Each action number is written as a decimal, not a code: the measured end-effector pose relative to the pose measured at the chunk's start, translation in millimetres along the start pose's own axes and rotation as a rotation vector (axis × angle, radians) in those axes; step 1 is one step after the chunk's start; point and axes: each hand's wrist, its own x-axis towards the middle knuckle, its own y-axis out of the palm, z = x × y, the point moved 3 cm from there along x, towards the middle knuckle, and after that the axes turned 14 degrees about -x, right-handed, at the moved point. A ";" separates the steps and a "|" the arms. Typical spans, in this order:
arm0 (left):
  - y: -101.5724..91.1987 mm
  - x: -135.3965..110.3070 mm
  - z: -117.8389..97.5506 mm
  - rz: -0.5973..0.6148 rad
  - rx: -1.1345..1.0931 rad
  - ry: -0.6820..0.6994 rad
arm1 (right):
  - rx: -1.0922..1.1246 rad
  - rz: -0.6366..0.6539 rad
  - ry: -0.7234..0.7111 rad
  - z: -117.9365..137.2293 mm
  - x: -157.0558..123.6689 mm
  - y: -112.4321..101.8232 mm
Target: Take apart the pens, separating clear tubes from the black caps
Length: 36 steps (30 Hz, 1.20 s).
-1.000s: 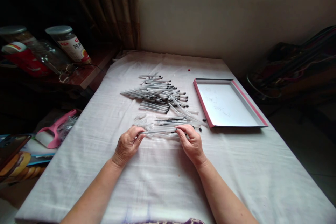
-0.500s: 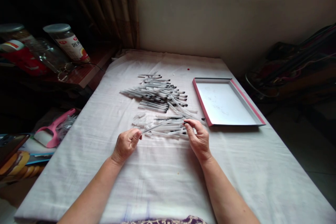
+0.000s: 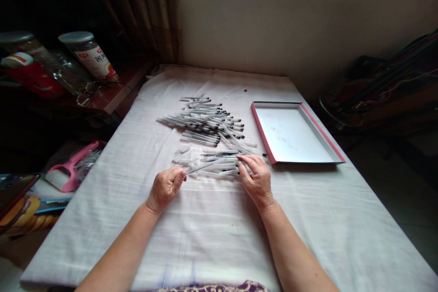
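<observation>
My left hand (image 3: 167, 187) is closed on the near-left end of a pen (image 3: 201, 167), a slim clear tube slanting up to the right. My right hand (image 3: 256, 180) is curled at the right end of a loose pile of clear pen barrels (image 3: 221, 164). Its thumb and fingertips are bent together there, and what they pinch is hidden. Just beyond lies a larger heap of pens (image 3: 205, 121) with black ends, mostly pointing right. A small black piece (image 3: 264, 155) rests close to my right hand.
A shallow pink-edged box lid (image 3: 268, 134) lies on the white cloth (image 3: 205, 237) at the right. To the left, a dark shelf (image 3: 119, 96) holds jars (image 3: 91, 57) and glasses (image 3: 84, 96). Lower down is a pink-handled tool (image 3: 71, 171).
My right hand has shifted slightly left and lower onto the barrels, and the black tip seen between its fingers is now hidden. My left hand keeps its hold on the pen.
</observation>
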 end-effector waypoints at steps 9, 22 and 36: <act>1.9 -0.2 -1.3 0.054 0.018 0.025 | 0.277 0.088 0.043 21.5 -1.5 5.7; -15.0 1.1 13.6 -0.244 0.110 -0.077 | 0.235 -0.004 0.374 -28.5 4.9 -10.5; -16.8 -0.9 16.6 -0.266 0.075 -0.142 | 0.002 -0.006 0.335 -31.1 2.9 -4.3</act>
